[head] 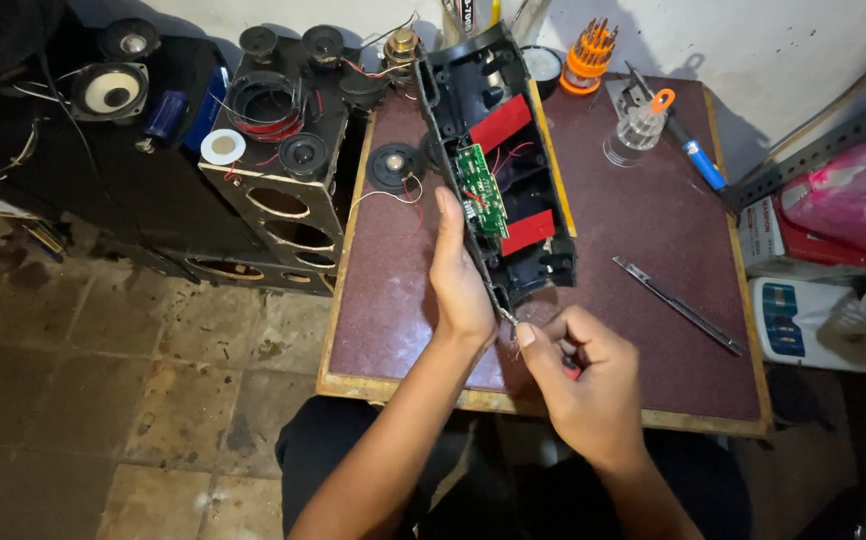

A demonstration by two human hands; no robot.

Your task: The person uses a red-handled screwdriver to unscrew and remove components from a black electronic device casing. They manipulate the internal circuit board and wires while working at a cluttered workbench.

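A long black plastic speaker housing (pixel 473 80) stands tilted on the maroon table (pixel 643 230), open side facing me. Inside sit a green circuit board (pixel 481 188) and two red patches. My left hand (pixel 458 275) grips the housing's left edge near its lower end. My right hand (pixel 578 375) is closed around a small red-handled tool whose metal tip touches the housing's bottom corner. A small round speaker driver (pixel 394 164) with thin wires lies left of the housing.
A black speaker cabinet (pixel 283 150) with loose drivers stands left of the table. On the table: an orange screwdriver set (pixel 590 55), a clear holder (pixel 636 128), a blue-handled tool (pixel 701 163), a metal strip (pixel 678 305). Boxes and a pink bag (pixel 853 195) sit at right.
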